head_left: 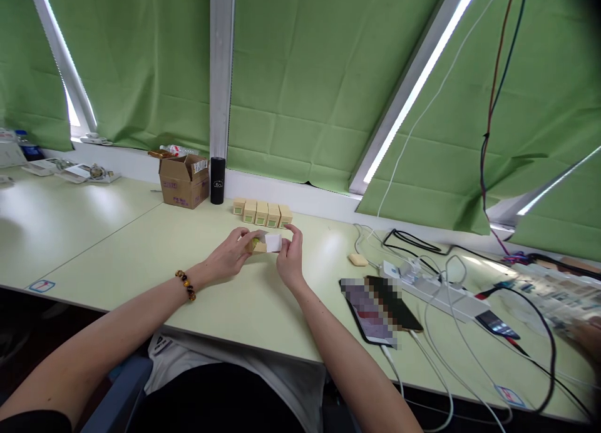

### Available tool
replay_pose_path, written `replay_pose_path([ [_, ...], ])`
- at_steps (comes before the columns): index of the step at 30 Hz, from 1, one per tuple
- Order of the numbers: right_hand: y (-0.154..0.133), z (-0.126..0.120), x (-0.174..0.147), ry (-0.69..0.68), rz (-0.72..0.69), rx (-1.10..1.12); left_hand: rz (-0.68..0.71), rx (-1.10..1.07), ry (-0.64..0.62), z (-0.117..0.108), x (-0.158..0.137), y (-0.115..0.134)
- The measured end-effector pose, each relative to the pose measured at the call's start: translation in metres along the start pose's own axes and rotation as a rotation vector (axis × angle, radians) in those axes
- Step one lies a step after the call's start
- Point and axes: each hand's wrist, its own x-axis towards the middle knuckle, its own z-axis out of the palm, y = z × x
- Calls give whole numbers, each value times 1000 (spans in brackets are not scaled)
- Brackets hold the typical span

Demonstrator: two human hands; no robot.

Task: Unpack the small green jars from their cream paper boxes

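Box [260, 248], one, open, at frame centre: the left hand [230, 254] is clamped on its left end; the right hand [290, 259] meets its white flap [273, 243], pinching or only touching, cannot tell. Excess pressure could crease the flap; straying upward, the right hand could knock the row of boxes [261, 214].
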Motion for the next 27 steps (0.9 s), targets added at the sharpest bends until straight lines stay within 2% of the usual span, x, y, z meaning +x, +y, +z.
replay_pose_path([
  [4,2,-5,1,21,-189,-249,11,12,32,4,-1,-4],
  [8,-5,-8,-1,-17,-392,-357,8,13,45,5,-2,-6],
  [11,-13,-7,-4,-66,-472,-414,4,21,39,5,-2,-6],
  [17,-14,-4,-6,-119,-483,-447,5,44,66,5,0,-7],
  [24,-11,-6,-5,-68,-495,-409,0,69,102,8,2,-11],
  [27,-11,-5,-7,-89,-512,-412,-5,60,124,9,2,-14],
])
